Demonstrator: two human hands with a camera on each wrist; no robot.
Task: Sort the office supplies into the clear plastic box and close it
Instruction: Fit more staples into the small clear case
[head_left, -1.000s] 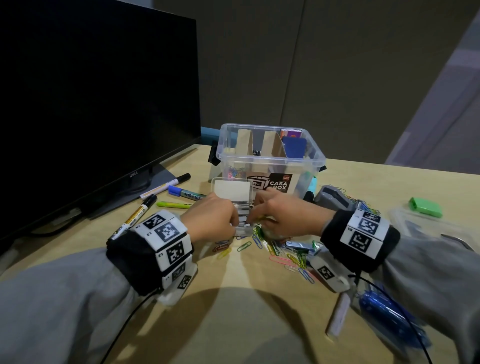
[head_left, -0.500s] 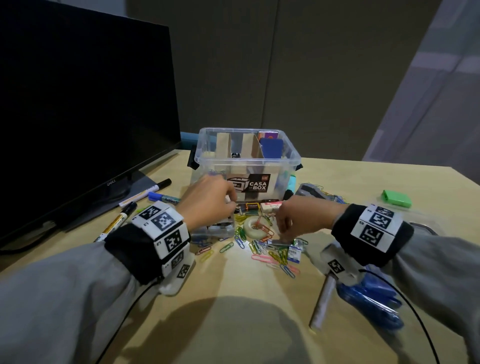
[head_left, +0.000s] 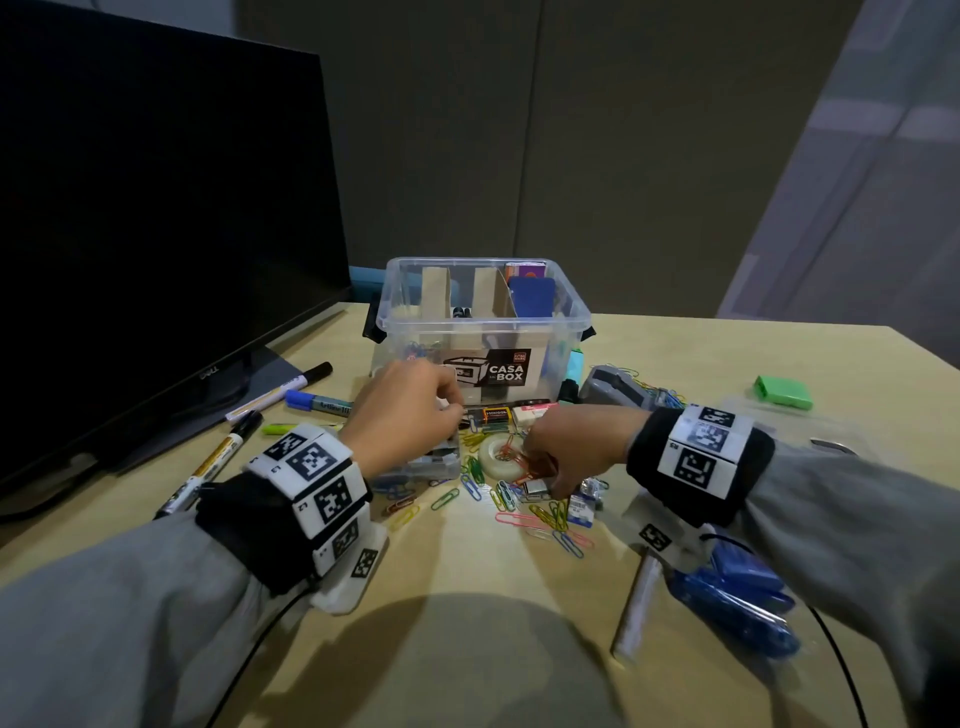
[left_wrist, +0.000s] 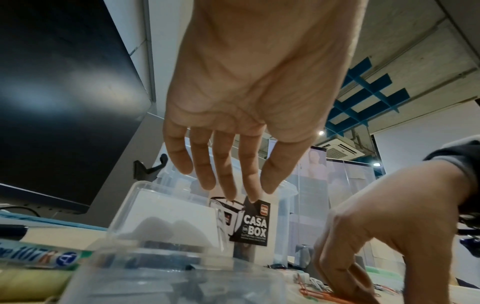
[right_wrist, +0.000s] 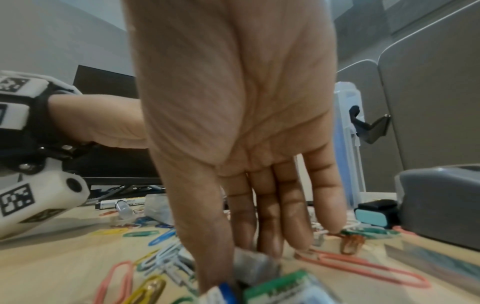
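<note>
The clear plastic box (head_left: 570, 332) stands open at the table's far middle, with cardboard dividers and some supplies inside; its label shows in the left wrist view (left_wrist: 255, 226). A small clear case (head_left: 423, 467) (left_wrist: 161, 216) lies in front of it with its lid up. My left hand (head_left: 405, 415) (left_wrist: 233, 185) hovers just over that case, fingers straight and loose, holding nothing. My right hand (head_left: 550, 467) (right_wrist: 249, 253) reaches down into the scattered coloured paper clips (head_left: 545, 514) (right_wrist: 363, 265). Its thumb and fingers pinch a small silver-grey piece (head_left: 537, 488) (right_wrist: 257, 265) that rests on the table.
A tape roll (head_left: 493, 460) lies between my hands. Several markers (head_left: 270, 395) lie left, beside a black monitor (head_left: 156, 234). A grey stapler (head_left: 615, 387), a green item (head_left: 784, 392), a bag of blue pens (head_left: 737, 597) and a white stick (head_left: 636, 603) lie right.
Both hands were together at the small clear case. My right hand has left it and dropped to the paper clip pile at the right; my left hand stays over the case.
</note>
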